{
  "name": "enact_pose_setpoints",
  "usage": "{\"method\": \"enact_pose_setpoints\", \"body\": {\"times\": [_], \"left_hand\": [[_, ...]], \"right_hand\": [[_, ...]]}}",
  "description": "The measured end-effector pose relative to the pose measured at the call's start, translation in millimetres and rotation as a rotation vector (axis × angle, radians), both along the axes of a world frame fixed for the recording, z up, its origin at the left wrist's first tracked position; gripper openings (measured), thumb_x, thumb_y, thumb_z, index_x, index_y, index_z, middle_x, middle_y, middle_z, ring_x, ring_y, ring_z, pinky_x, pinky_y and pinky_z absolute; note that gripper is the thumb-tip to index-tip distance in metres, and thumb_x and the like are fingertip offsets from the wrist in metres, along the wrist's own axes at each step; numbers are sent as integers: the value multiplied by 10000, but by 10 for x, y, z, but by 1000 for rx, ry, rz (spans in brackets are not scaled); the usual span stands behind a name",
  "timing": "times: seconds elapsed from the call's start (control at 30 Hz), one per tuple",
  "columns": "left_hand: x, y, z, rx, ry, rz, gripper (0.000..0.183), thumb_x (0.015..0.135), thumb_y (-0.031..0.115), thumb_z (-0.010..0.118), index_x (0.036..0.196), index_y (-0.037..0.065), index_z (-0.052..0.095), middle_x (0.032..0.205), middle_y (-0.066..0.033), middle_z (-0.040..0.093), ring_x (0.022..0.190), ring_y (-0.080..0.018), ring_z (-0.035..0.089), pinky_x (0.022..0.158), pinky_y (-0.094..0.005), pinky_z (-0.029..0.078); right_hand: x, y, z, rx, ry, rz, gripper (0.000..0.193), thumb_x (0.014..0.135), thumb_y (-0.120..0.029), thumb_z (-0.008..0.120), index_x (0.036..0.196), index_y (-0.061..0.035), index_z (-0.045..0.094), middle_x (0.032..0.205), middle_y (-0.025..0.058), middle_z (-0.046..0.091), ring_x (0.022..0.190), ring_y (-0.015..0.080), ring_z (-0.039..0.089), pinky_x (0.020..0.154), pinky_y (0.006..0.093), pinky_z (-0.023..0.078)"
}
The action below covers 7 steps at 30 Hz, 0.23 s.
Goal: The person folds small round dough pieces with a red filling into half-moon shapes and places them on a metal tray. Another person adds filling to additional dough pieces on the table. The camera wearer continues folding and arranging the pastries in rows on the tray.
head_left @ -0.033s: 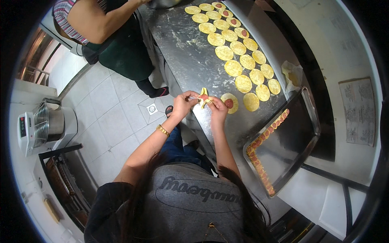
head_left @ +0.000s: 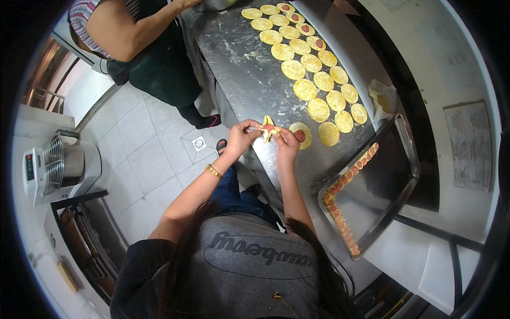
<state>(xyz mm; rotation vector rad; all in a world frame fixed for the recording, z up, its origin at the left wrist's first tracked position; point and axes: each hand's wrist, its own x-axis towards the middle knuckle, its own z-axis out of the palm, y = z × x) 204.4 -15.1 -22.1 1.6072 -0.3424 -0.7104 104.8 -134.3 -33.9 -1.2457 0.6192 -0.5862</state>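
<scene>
My left hand point(head_left: 240, 139) and my right hand point(head_left: 287, 142) meet over the near edge of the metal worktable. Between their fingertips is a small piece of yellow dough point(head_left: 268, 122) folded around a reddish filling, perhaps sausage. Both hands are closed, pinching this dough piece from either side. Just right of my right hand lies a flat dough disc point(head_left: 308, 134) with a reddish filling piece point(head_left: 300, 136) on it. Several more yellow dough discs point(head_left: 319, 110) lie in slanting rows farther up the table, and a few at the far end carry reddish pieces. The fingers partly hide the held piece.
To the right, a metal baking tray point(head_left: 366, 217) has filled dough pieces point(head_left: 337, 204) lined along two sides. Crumpled paper point(head_left: 383, 97) sits beyond it by the wall. A co-worker point(head_left: 159, 69) stands at the table's left side. A floor mixer point(head_left: 66, 162) is at far left.
</scene>
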Motion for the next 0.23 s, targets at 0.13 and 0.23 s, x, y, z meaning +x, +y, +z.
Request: {"method": "enact_pose_setpoints", "body": {"times": [0.13, 0.23], "left_hand": [[-154, -80, 127, -290, 279, 91, 115, 829, -17, 649, 913, 14, 576, 1010, -36, 614, 784, -79, 591, 687, -203, 507], [-165, -143, 128, -383, 328, 18, 209, 823, -4, 670, 991, 7, 546, 1111, -86, 601, 884, -109, 619, 765, -204, 524]], "right_hand": [[-87, 98, 454, 239, -164, -7, 343, 825, 94, 590, 1154, 16, 526, 1154, 104, 584, 1064, 194, 576, 924, 278, 458], [-139, -44, 251, 73, -56, 103, 494, 844, 56, 591, 1296, -15, 404, 1283, 117, 503, 1206, 228, 475, 963, 282, 431]]}}
